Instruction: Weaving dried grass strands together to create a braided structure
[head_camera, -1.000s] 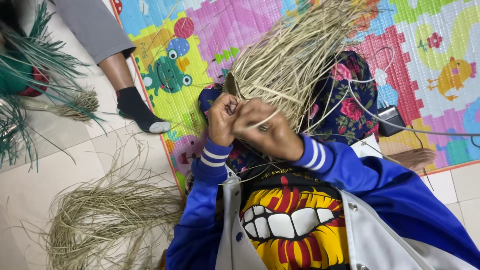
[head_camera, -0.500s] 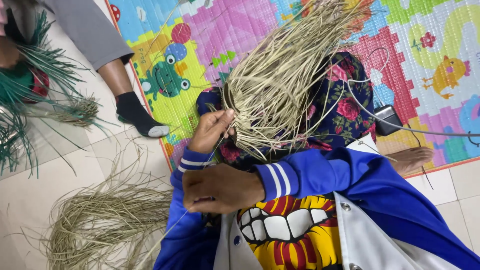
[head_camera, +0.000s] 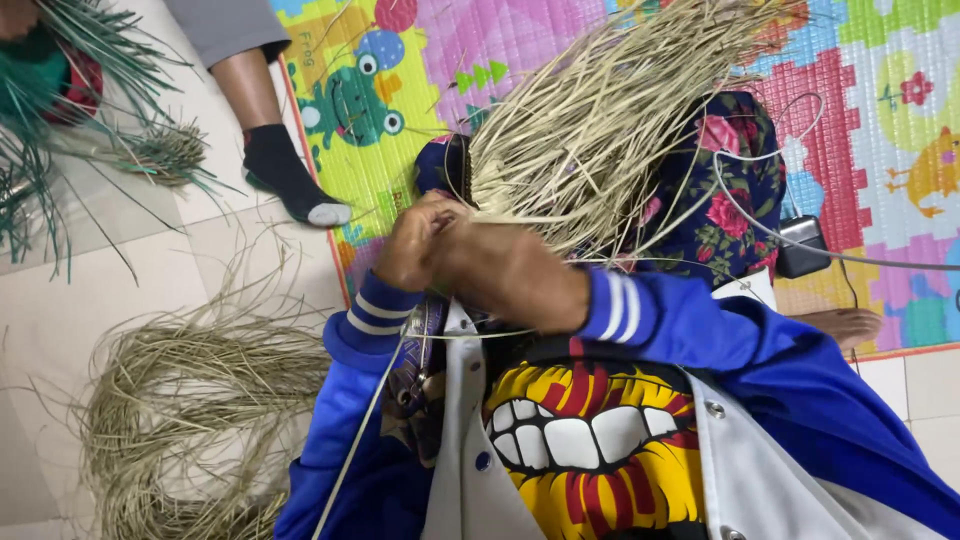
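Note:
A woven piece of pale dried straw (head_camera: 590, 150) rests on my lap, its loose strands fanning up and to the right. My left hand (head_camera: 415, 245) pinches strands at the woven lower edge. Beside it and touching it, my right hand (head_camera: 505, 270) is closed around strands at the same edge. One thin strand (head_camera: 365, 430) trails down from my hands across my blue sleeve. Both sleeves are blue with white stripes.
A heap of loose dried straw (head_camera: 190, 400) lies on the tiled floor at lower left. Green dyed strands (head_camera: 60, 120) lie at upper left. Another person's leg in a dark sock (head_camera: 285, 175) stands by the colourful play mat (head_camera: 880, 130). A small black device (head_camera: 800, 245) with white cables sits on the right.
My right hand has come back up from my chest to the woven edge, where it meets the left hand. The straw piece has shifted a little.

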